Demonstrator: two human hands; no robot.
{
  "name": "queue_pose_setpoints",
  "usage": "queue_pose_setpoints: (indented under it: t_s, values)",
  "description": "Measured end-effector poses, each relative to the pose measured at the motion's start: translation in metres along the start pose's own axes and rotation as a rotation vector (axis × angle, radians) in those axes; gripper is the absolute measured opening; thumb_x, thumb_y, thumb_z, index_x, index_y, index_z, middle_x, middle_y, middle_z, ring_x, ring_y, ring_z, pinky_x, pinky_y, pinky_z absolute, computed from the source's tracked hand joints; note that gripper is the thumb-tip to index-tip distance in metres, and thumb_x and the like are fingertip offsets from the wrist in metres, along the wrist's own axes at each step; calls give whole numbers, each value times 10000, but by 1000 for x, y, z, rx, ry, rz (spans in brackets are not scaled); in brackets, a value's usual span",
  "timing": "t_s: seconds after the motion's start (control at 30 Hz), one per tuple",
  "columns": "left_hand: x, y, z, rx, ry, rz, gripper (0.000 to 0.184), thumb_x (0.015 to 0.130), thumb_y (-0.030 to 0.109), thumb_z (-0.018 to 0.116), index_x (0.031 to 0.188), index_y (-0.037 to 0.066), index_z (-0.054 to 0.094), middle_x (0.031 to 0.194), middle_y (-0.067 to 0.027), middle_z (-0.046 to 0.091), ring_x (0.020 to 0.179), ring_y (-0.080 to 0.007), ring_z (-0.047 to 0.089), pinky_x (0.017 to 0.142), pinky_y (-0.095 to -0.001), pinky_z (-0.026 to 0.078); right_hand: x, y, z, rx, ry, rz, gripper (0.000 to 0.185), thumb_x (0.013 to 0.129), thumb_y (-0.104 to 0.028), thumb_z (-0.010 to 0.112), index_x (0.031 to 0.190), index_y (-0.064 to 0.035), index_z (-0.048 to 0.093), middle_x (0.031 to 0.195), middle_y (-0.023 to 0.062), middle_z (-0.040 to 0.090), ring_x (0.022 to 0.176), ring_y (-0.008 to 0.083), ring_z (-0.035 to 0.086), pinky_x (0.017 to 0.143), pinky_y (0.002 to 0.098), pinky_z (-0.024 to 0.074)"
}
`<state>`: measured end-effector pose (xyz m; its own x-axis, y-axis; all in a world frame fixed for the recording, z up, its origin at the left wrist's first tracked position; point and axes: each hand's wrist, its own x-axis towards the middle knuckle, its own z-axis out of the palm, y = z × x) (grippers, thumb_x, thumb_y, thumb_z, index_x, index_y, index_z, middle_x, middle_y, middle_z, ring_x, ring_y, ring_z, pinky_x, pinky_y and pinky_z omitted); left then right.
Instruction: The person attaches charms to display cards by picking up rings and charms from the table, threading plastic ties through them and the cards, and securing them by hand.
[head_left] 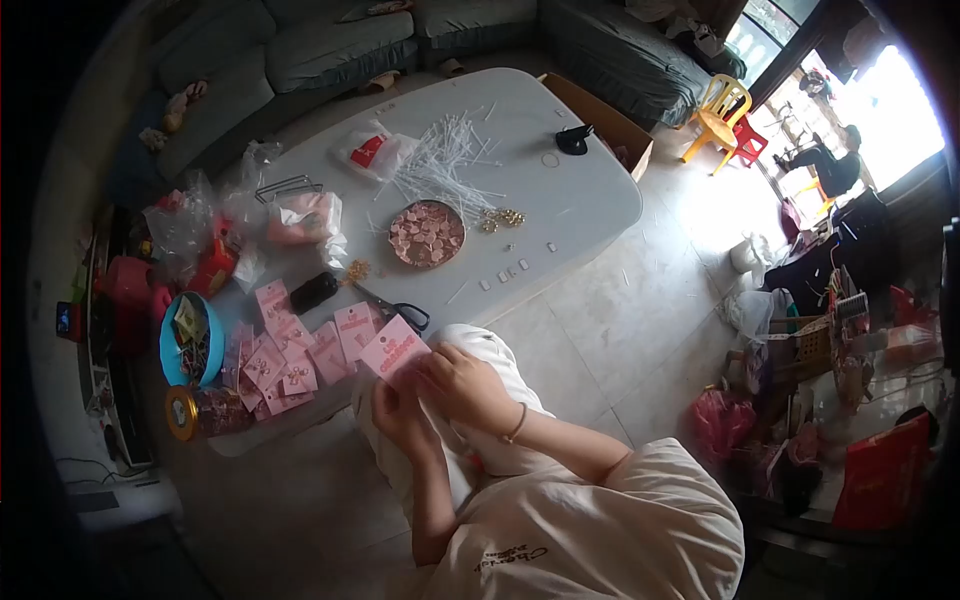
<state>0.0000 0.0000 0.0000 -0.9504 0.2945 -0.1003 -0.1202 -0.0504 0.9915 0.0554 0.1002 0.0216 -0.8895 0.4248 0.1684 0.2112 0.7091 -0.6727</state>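
Observation:
A pink printed card [393, 347] is pinched between my two hands above my lap, at the near edge of the table. My left hand [402, 408] grips its lower edge from below. My right hand [462, 385], with a band on the wrist, has its fingers closed at the card's lower right corner. Whether a small piece is also between the fingers is hidden. Just beyond lie dark-handled scissors [405, 314] and more pink cards [284, 338], several bearing small shiny trinkets.
On the pale table [330, 195] are a round tray of pink pieces [427, 235], gold rings [502, 220], white plastic strips [450, 155], a tissue pack [305, 217], a blue bowl [192, 340] and a gold-lidded jar [210, 412]. A person [835, 165] sits by the bright doorway.

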Motion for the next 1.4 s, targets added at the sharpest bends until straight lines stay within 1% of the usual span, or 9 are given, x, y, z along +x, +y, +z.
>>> queue_pose_setpoints:
  t_s: [0.17, 0.27, 0.37, 0.53, 0.63, 0.73, 0.8, 0.97, 1.4]
  values:
    - [-19, 14, 24, -32, 117, -67, 106, 858, 86, 579, 942, 25, 600, 933, -58, 606, 833, -105, 520, 799, -243, 416, 3, 63, -58, 596, 137, 205, 54, 785, 6, 525, 765, -2, 575, 637, 74, 606, 554, 193, 571, 532, 286, 456]
    - [-28, 3, 22, -64, 49, -55, 81, 857, 80, 580, 916, 26, 592, 926, -50, 600, 825, -99, 515, 782, -253, 422, 35, 150, -59, 174, 412, 426, 84, 776, -40, 519, 776, -1, 593, 631, 98, 618, 534, 260, 572, 528, 338, 455]
    - [-24, 7, 22, -126, 40, -3, 57, 847, 65, 577, 891, 31, 588, 898, -49, 604, 805, -105, 523, 785, -267, 429, 66, 246, -20, 54, 399, 517, 157, 797, -147, 527, 819, -18, 613, 636, 114, 624, 559, 297, 579, 551, 383, 456]
    - [-47, 33, 32, -284, 50, 163, 34, 816, 27, 570, 840, 51, 578, 817, -62, 625, 760, -140, 563, 821, -308, 448, 54, 197, -44, -76, 559, 403, 133, 830, -126, 557, 903, -46, 635, 700, 87, 618, 560, 215, 534, 540, 328, 437]
    - [-49, 56, 45, -338, -133, 486, 37, 812, 36, 590, 828, 63, 570, 808, -82, 638, 779, -165, 597, 856, -331, 455, 10, 87, -81, 671, 488, 288, 114, 832, -97, 563, 827, 3, 618, 683, 81, 585, 571, 161, 515, 538, 267, 418]
    - [-43, 77, 44, -270, -206, 793, 43, 810, 50, 601, 831, 65, 567, 807, -94, 645, 802, -185, 612, 867, -343, 459, -36, 21, -104, 718, 210, -357, 111, 798, -38, 535, 759, 35, 609, 729, 107, 601, 580, 191, 510, 549, 259, 418]
    - [-42, 86, 40, -208, -282, 1100, 56, 807, 63, 613, 834, 68, 564, 805, -105, 651, 825, -205, 628, 877, -356, 464, -36, -10, -119, 641, 163, -433, 81, 763, -26, 557, 768, 38, 606, 745, 115, 594, 588, 207, 500, 555, 275, 416]
    - [-44, 101, 36, -201, -351, 1146, 79, 807, 101, 626, 842, 59, 568, 860, -115, 657, 850, -217, 634, 875, -358, 463, -34, -15, -116, 813, 77, -617, 77, 740, -5, 573, 798, 39, 599, 759, 123, 589, 603, 222, 486, 563, 295, 415]
    - [-49, 90, 39, -306, -360, 953, 157, 780, 76, 660, 890, 40, 553, 913, -155, 631, 821, -220, 620, 710, -314, 512, -31, -21, -109, 909, 73, -594, 50, 753, 26, 581, 803, 22, 591, 828, 124, 593, 639, 228, 478, 604, 292, 410]
